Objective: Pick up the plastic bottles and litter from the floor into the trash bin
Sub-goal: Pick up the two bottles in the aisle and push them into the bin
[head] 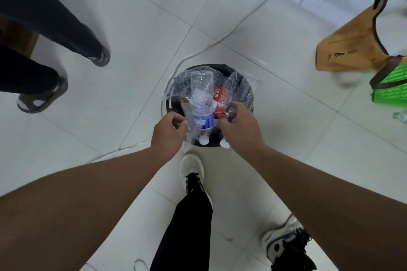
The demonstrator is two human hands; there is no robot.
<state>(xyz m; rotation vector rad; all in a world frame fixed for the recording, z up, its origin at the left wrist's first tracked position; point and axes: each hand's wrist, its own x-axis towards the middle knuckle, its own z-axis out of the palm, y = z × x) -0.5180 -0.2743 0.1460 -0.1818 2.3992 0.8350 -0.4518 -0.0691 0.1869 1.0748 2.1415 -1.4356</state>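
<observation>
A round black trash bin [246,86] stands on the white tiled floor just ahead of my feet. Over its near rim my left hand [168,133] pinches clear plastic wrap [187,125] beside a clear bottle with a blue label [201,114], white cap toward me. My right hand [239,125] grips a clear bottle with a red label [221,99], also cap toward me. Both bottles lie across the bin's opening with more crumpled clear plastic [248,88] around them.
Another person's legs in dark trousers and sandals [41,99] stand at the left. A brown paper bag [352,48] and a green bag [392,88] sit at the right, with a bottle [400,116] at the right edge. A white cable [220,39] runs across the floor behind the bin.
</observation>
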